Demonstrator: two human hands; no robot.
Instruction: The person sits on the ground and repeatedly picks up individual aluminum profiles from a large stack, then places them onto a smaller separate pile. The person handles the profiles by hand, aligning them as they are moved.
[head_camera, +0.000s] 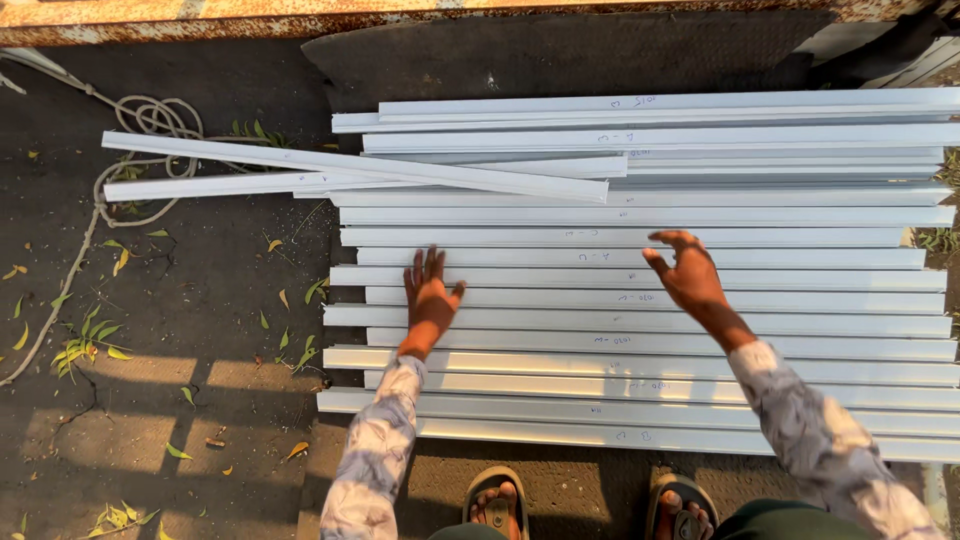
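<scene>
- The dirt ground (180, 400) is filling the left and lower part of the view, scattered with yellow and green fallen leaves (90, 345) and crossed by bands of sunlight and shadow.
- A dark mat (520, 60) is lying on the ground at the top, partly under the far end of the stack, with a rusty metal edge (200, 25) running along the top border above it.
- A flat spread of long white metal channels (640, 300) is lying side by side on the ground, running left to right and reaching past the right edge of the view.
- Two loose white channels (350, 170) are lying slanted across the far left corner of the spread, sticking out over the dirt.
- A pale rope (140, 130) is lying coiled at the upper left, trailing down across the dirt.
- The left hand (428, 295) is resting flat on the channels near their left ends, its grip spread, fingers pointing away from the person and pinching nothing.
- The right hand (685, 272) is hovering just above the middle of the spread, its grip loosely open with fingers curled, holding nothing.
- Both arms are wearing patterned pale sleeves (375, 450).
- Two sandalled feet (500, 505) are standing at the bottom edge, just beside the nearest channel.
</scene>
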